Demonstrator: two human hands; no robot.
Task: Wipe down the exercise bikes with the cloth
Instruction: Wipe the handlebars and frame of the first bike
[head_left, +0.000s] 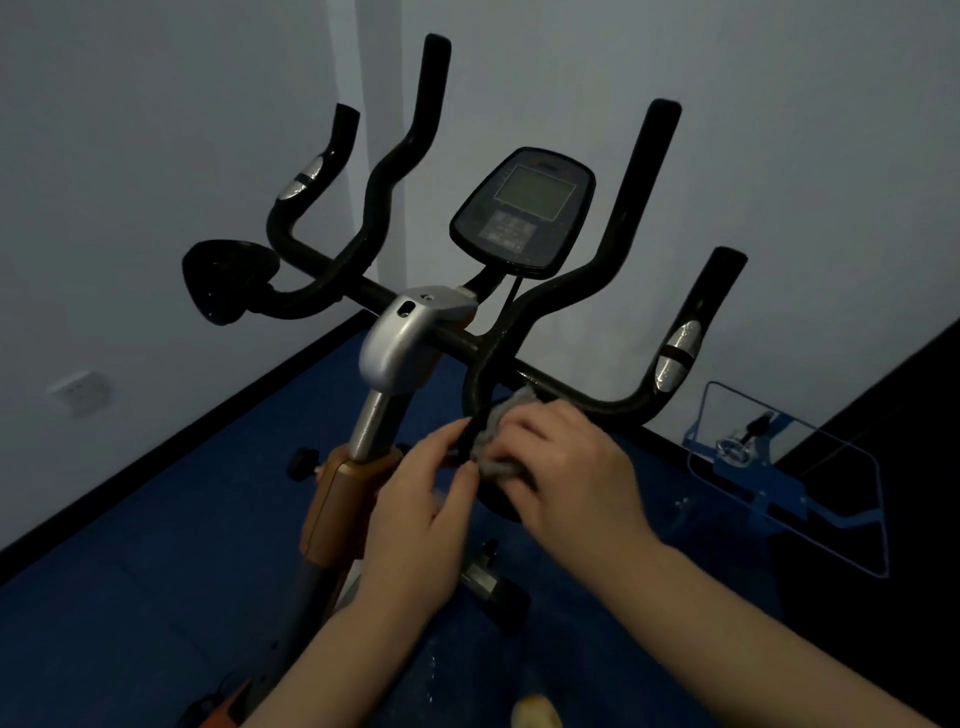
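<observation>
An exercise bike with black multi-grip handlebars (613, 218) and a dark console (524, 208) stands in front of me. A grey cloth (501, 436) is pressed on the right elbow pad (498, 506) under the handlebar. My right hand (566, 467) lies over the cloth, fingers curled on it. My left hand (421, 499) pinches the near edge of that black pad beside the cloth. The pad is mostly hidden by both hands.
A silver stem cover (405, 338) tops an orange post (337, 499) with a black knob (304, 462). The left elbow pad (228, 278) sticks out left. A blue wire-frame stand (779, 467) sits at right on blue floor (156, 597). White walls close behind.
</observation>
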